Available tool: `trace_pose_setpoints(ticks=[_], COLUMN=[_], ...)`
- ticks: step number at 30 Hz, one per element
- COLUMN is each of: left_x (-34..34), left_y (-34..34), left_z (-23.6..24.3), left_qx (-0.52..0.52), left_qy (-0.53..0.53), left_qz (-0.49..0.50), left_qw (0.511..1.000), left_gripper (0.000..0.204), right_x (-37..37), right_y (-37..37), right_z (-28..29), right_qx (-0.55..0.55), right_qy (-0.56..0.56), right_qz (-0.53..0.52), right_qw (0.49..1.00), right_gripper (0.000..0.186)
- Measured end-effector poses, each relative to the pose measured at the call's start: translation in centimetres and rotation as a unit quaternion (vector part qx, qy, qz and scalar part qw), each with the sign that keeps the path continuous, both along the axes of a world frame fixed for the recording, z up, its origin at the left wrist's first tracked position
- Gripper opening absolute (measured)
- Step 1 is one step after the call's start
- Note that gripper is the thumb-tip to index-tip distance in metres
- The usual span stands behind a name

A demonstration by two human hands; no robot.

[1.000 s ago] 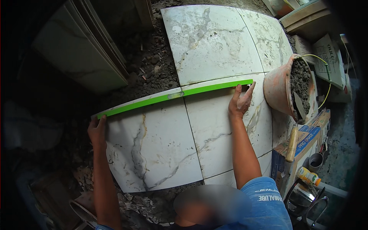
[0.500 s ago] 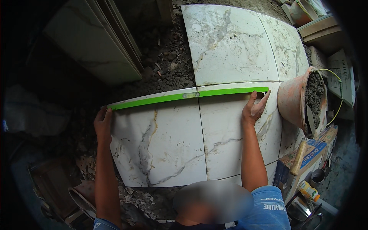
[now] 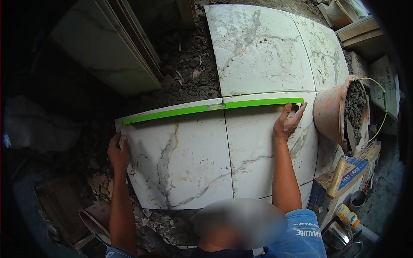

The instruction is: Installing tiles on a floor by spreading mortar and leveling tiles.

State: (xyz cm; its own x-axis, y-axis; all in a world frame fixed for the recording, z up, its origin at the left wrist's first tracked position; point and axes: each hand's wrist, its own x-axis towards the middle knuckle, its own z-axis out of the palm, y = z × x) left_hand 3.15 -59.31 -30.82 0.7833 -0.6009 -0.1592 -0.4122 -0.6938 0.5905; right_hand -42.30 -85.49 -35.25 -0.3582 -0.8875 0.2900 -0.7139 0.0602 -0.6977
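Observation:
A green spirit level (image 3: 172, 113) lies across the white marble-patterned tiles (image 3: 193, 163) along their far edge. My left hand (image 3: 118, 150) is just below the level's left end, off it, at the tile's left edge, thumb and bent fingers apart; whether it touches the tile is hard to tell. My right hand (image 3: 287, 124) holds the level near its right end, thumb and fingertips at its lower side. Just right of that hand stands a stained bucket (image 3: 327, 114) of grey mortar (image 3: 357, 103), with a metal blade in it.
Leaning tile slabs (image 3: 107, 51) stand at upper left. Dark rubble (image 3: 189, 77) borders the tiles. At right are a blue-and-tan carton (image 3: 350, 172) with a wooden handle (image 3: 337, 176) on it, a plastic bottle (image 3: 344, 213) and a small cup (image 3: 358, 198). A bucket (image 3: 92, 221) lies at lower left.
My left hand has let go of the level's left end and moved down slightly. My right hand stays on it. The view has shifted, so the scene sits further right.

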Motion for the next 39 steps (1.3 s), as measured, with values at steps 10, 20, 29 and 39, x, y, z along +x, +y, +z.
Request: trace_pose_setpoints(ticks=[10, 20, 29, 39], left_x=[-6.0, -7.5, -7.0, -6.1], left_y=[4.5, 5.0, 5.4, 6.4], left_z=[3.7, 3.4, 2.6, 1.8], left_qx=[0.187, 0.255, 0.25, 0.225], left_qy=[-0.039, -0.067, -0.068, -0.118], left_qz=[-0.173, -0.215, -0.229, -0.287], left_qw=[0.966, 0.94, 0.938, 0.924], left_gripper=[0.091, 0.112, 0.108, 0.104], right_x=[0.1, 0.1, -0.2, -0.8], right_y=[0.0, -0.1, -0.3, -0.4], right_z=[0.1, 0.2, -0.4, -1.6], right_qx=[-0.01, -0.004, -0.018, -0.06], right_qy=[0.003, -0.005, 0.024, -0.012], right_qz=[0.001, 0.0, 0.005, -0.008], right_qw=[1.0, 1.0, 1.0, 0.998], right_gripper=[0.082, 0.083, 0.084, 0.094])
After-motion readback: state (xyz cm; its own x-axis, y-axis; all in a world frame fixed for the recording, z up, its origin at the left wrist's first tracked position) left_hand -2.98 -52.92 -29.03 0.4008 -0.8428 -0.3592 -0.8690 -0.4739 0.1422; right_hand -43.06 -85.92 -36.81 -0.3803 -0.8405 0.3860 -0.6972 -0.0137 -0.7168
